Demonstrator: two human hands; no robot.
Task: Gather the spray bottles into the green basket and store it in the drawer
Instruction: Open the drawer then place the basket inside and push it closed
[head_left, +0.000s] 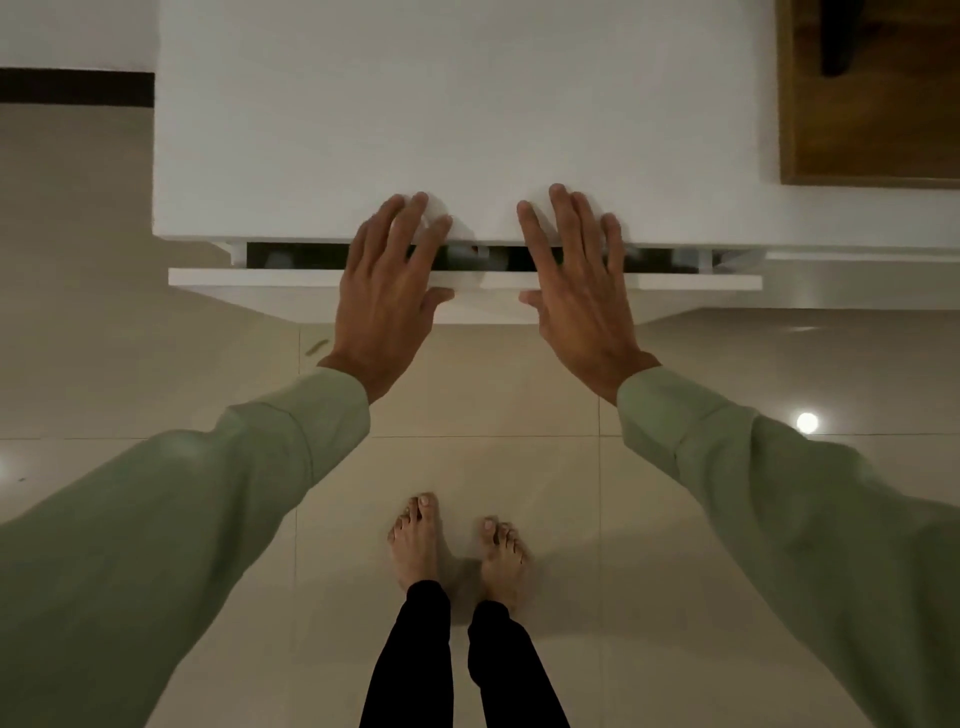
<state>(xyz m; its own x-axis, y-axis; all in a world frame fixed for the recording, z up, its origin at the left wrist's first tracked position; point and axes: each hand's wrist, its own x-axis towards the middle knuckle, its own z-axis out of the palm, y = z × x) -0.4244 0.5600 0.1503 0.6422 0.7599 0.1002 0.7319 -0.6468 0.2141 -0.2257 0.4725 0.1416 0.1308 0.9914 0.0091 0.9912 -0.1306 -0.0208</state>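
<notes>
Head view: your left hand and right hand lie flat, fingers spread, holding nothing, palms over the drawer front, fingertips on the white cabinet top. The drawer shows a narrow dark gap under your fingers; contents too blurred to tell.

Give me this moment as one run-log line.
drawer: nearly shut, narrow gap | left hand: flat on front | right hand: flat on front | basket: not visible
</notes>
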